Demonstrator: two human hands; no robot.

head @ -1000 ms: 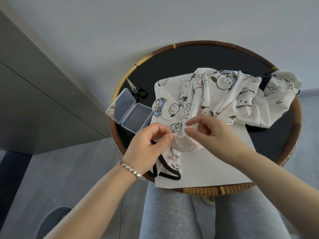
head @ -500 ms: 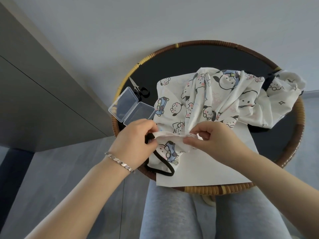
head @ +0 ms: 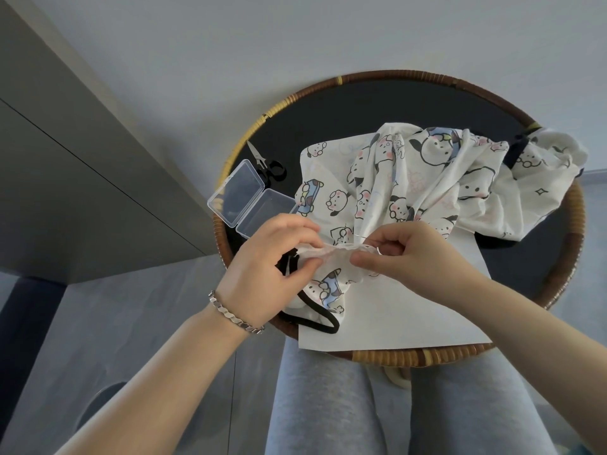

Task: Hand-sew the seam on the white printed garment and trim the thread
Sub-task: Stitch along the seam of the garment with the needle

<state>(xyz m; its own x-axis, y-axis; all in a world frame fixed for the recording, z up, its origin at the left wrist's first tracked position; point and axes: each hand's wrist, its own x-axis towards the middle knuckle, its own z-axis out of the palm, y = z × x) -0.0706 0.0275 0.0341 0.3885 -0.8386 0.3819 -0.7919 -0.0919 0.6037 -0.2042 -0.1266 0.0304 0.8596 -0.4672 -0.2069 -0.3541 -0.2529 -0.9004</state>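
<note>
Rattan-rimmed, the round black bench (head: 387,357) carried the white cartoon-printed garment (head: 427,178), heaped across its far half with one edge drawn toward me over a white paper sheet (head: 410,310). Soft, light and limp, it would slump, I judged, unless pinched close on either side of the seam. My left hand (head: 262,257) and right hand (head: 417,254) both gripped that fold, fingers curled. An open clear plastic box (head: 253,198) and small black-handled scissors (head: 267,165) lay to the left, out of the way. My right fingers pinched the thin silver needle (head: 361,237).
</note>
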